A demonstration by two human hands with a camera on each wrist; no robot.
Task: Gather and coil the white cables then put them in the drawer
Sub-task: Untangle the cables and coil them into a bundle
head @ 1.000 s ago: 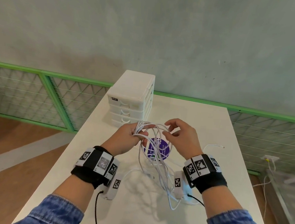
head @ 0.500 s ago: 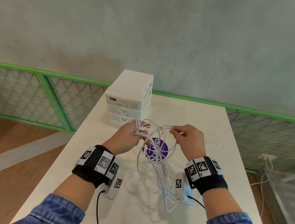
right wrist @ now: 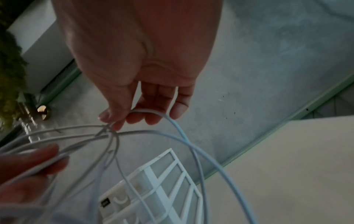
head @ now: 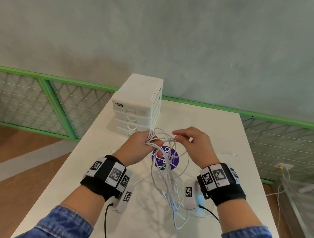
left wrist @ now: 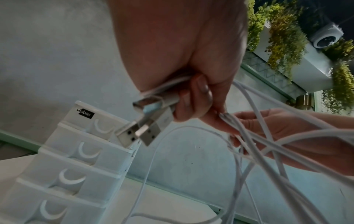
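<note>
My left hand (head: 142, 146) grips a bundle of white cables (head: 164, 174) above the table, their USB plugs (left wrist: 141, 128) sticking out past the fist. Loops of the bundle hang down to the tabletop. My right hand (head: 192, 141) is just right of it and pinches one white strand (right wrist: 151, 112) between thumb and fingertips. A white unit of several shut drawers (head: 138, 107) stands directly beyond the left hand. Another white cable end (head: 227, 154) lies loose on the table to the right.
A purple round sticker (head: 168, 157) lies on the white table (head: 240, 202) under the hanging loops. Green mesh railing (head: 40, 99) runs behind the table, with a grey wall above. A wall socket with wires (head: 285, 166) is at right, beyond the table edge.
My right hand slid right along a strand, then came back toward the left hand, drawing a new loop. The hanging cable tail has shortened. The left hand held its grip.
</note>
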